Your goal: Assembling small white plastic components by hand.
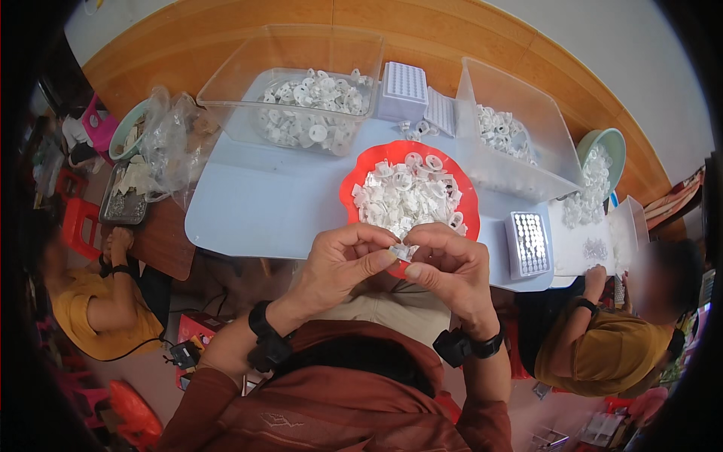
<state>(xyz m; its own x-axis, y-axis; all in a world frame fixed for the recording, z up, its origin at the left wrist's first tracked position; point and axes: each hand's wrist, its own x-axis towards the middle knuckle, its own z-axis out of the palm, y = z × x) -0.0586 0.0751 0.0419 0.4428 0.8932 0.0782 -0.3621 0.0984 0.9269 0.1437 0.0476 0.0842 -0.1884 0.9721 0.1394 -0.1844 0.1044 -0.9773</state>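
Note:
My left hand [348,260] and my right hand [453,270] meet in front of me, over the near rim of a red scalloped bowl [348,197]. Between their fingertips they pinch a small white plastic part [404,251], partly covered by the fingers. Thumbs and forefingers of both hands are closed on it. A heap of similar white plastic parts [407,194] fills the bowl, some with round ends. A black band with a small box circles each of my wrists.
On the light-blue table [248,203] stand a clear bin [294,113] of white parts, another clear bin [520,162] at right, a white rack [403,92] behind the bowl, and a rack of shiny round pieces [529,245]. People in yellow shirts sit at left [113,309] and right [602,354].

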